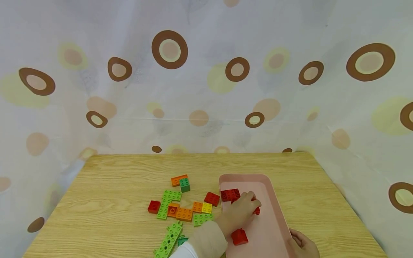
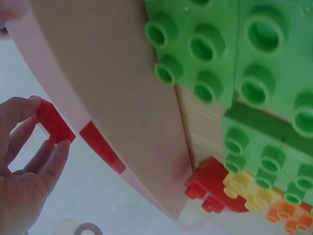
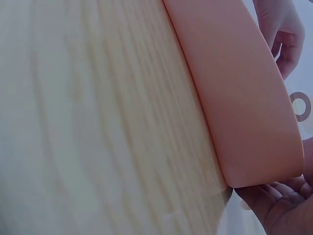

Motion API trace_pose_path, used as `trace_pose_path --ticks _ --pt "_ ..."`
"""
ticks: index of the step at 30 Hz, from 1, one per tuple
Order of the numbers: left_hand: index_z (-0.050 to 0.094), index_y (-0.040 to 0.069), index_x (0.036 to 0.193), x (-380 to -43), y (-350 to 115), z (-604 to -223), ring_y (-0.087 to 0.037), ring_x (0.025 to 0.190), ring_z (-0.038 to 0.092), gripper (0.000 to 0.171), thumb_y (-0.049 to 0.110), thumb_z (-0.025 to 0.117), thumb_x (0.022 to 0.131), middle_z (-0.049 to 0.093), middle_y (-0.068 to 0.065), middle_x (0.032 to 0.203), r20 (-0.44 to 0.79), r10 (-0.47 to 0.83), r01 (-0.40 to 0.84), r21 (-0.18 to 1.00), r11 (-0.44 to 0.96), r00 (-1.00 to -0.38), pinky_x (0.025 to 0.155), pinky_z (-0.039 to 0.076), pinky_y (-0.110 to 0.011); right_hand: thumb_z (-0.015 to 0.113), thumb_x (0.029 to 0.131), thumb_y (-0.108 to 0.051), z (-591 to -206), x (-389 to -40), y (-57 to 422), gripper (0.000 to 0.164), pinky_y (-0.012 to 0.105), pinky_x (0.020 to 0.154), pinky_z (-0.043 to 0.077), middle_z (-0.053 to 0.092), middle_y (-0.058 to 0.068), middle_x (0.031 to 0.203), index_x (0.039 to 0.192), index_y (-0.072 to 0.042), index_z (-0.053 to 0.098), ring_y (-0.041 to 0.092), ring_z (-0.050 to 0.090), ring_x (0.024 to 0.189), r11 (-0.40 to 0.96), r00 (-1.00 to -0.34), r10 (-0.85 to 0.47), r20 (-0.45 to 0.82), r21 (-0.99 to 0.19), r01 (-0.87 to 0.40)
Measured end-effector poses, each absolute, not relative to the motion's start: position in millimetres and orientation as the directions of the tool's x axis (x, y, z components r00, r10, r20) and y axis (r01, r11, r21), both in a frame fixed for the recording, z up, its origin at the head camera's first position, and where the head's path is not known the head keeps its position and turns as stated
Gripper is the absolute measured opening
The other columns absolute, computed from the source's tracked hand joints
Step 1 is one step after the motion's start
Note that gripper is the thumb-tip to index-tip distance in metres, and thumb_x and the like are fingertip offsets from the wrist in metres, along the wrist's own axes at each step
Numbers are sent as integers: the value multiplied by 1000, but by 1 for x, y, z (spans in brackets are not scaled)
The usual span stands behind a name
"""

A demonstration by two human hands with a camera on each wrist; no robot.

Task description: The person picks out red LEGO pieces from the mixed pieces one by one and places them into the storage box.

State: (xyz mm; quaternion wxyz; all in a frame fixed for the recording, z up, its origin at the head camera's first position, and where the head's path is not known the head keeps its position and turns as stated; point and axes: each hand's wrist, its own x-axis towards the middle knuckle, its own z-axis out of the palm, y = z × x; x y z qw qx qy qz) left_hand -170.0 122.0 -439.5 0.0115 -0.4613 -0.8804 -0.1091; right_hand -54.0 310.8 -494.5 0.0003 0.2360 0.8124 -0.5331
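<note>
My left hand (image 1: 239, 212) reaches over the pink tray (image 1: 271, 229). Thumb and fingertips pinch a red brick (image 2: 54, 122) by its ends, seen best in the left wrist view; the head view shows only bits of it past the fingers. Inside the tray, a red studded brick (image 1: 230, 194) lies at the far left and a smooth red brick (image 1: 239, 238) nearer me. At the tray's right side, my right hand (image 1: 303, 244) grips the edge. In the right wrist view its fingers (image 3: 279, 198) curl beneath the tray's corner.
Left of the tray lie several loose bricks: a long light green piece (image 1: 169, 240), orange bricks (image 1: 184, 214), a yellow brick (image 1: 207, 208), a dark green brick (image 1: 184, 185) and red bricks (image 1: 212, 199). A patterned cloth (image 1: 200, 89) hangs behind the wooden table (image 1: 113, 200).
</note>
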Motion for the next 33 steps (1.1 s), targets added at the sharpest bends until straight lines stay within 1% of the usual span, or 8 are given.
trace_pose_path --ticks 5,9,13,17,21,29,33 --pt "57 20 107 -165 127 -448 -7 87 41 27 20 63 80 48 4 100 90 828 827 181 533 -553 69 35 -6 45 84 -9 -494 -53 311 39 25 63 48 62 21 98 116 13 45 11 59 74 319 -883 387 -266 -860 399" --pt "57 22 106 -162 130 -454 -6 88 40 28 20 64 79 47 5 100 43 830 820 191 540 -557 67 36 -7 46 85 -9 -494 -54 311 38 26 63 48 62 22 99 116 13 45 11 59 75 332 -886 382 -261 -856 395" --pt "59 22 103 -159 132 -457 -7 85 41 25 18 65 79 48 4 97 39 836 827 174 534 -548 65 37 -8 47 85 -8 -495 -54 311 37 25 63 48 61 23 99 116 13 45 9 58 74 335 -889 381 -253 -859 388" --pt "60 22 102 -156 133 -460 -7 84 42 23 16 63 80 48 5 96 40 844 839 138 526 -535 67 37 -9 47 85 -7 -495 -54 310 36 24 63 48 61 23 99 115 13 45 8 58 74 343 -891 384 -243 -858 382" --pt "59 23 103 -156 133 -464 -7 85 42 25 16 63 80 49 5 97 11 843 836 130 533 -538 69 37 -10 47 83 -6 -496 -54 310 36 24 62 48 62 23 98 114 14 46 9 58 73 337 -893 387 -230 -866 369" --pt "60 25 102 -157 134 -471 -6 84 42 24 17 63 80 48 5 95 -13 821 809 159 565 -571 65 38 -11 48 84 -7 -496 -54 310 36 23 62 47 62 23 98 113 14 47 6 57 73 345 -894 391 -220 -865 364" --pt "60 25 101 -158 134 -473 -6 83 40 23 16 62 81 47 6 95 -2 828 817 162 554 -561 69 36 -10 49 84 -6 -497 -53 311 35 24 62 48 62 22 97 113 14 47 6 57 72 326 -896 391 -213 -878 351"
